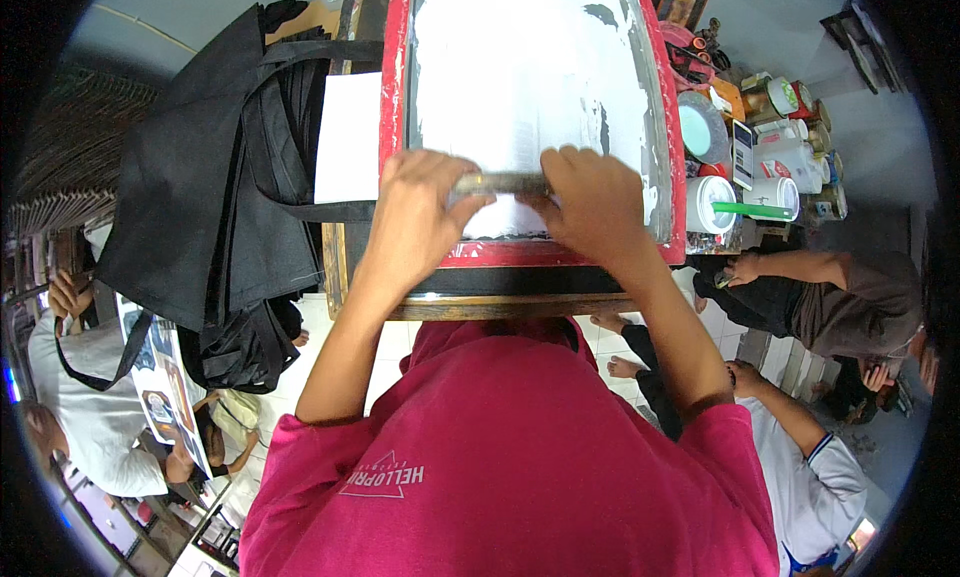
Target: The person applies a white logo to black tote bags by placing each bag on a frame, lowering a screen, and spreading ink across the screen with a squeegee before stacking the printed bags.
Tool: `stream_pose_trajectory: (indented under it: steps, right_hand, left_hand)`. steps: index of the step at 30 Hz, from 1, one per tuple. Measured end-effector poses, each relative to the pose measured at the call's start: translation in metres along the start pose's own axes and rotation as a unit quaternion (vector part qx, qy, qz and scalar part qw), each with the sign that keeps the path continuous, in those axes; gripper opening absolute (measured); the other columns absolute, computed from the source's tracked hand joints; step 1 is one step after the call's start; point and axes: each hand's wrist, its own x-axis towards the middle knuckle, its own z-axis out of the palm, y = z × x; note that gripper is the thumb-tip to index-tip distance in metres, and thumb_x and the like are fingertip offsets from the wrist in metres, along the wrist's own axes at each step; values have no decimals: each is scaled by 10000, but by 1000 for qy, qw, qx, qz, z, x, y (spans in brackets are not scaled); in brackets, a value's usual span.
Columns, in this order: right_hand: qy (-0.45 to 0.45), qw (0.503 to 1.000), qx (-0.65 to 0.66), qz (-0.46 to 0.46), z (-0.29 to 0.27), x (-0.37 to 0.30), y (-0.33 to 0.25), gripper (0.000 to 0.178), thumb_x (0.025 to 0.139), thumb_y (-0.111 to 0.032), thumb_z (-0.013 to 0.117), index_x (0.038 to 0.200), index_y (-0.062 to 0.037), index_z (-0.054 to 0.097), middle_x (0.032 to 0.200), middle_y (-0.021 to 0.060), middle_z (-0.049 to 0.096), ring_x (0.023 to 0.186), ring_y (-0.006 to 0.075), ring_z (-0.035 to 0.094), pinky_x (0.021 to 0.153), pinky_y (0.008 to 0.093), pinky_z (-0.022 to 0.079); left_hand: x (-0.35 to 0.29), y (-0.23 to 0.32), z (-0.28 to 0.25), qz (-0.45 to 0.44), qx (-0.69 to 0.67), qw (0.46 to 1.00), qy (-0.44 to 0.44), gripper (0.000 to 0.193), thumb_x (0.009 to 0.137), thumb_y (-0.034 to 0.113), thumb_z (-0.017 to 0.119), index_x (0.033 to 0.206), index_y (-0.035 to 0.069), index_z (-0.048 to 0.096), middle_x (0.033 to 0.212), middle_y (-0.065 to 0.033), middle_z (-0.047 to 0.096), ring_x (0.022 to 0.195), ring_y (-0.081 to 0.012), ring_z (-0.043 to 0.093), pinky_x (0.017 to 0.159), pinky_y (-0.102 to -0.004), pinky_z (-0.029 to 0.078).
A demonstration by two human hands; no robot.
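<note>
Both my hands grip a squeegee [505, 183], a narrow bar held level across the near part of a screen printing frame [395, 87]. My left hand [425, 192] is closed round its left end, thumb toward the middle. The right hand [597, 202] closes on the other end in the same way. The frame has red edges, and white ink [500, 67] covers most of its mesh, with grey patches near the sides. Below the frame's near edge shows a strip of black material [500, 281]. The squeegee's lower edge is hidden from here.
Black fabric bags [200, 157] are piled left of the frame, beside a white sheet [348, 137]. At right stand several tubs and jars, one white tub [708, 205] with a green stick [750, 211] across it, and a phone [742, 155]. People sit on both sides.
</note>
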Motion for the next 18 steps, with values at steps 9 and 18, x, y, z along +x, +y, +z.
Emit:
stream_pose_trajectory:
  steps: [9, 18]
  right_hand:
    - [89, 992, -84, -36, 21, -62, -29, 187, 823, -160, 622, 993, -83, 613, 911, 79, 607, 901, 250, 630, 765, 388, 490]
    - [187, 979, -8, -81, -38, -59, -16, 345, 761, -143, 671, 1101, -86, 671, 1093, 99, 693, 1012, 277, 682, 836, 403, 517]
  left_hand:
    - [-75, -16, 26, 21, 40, 998, 36, 810, 747, 370, 873, 1423, 42, 570, 1430, -159, 602, 1435, -337, 449, 1210, -549, 223]
    - [-79, -13, -11, 152, 196, 936, 251, 1268, 668, 684, 841, 1616, 74, 262, 1607, -230, 394, 1553, -405, 238, 1240, -596, -43]
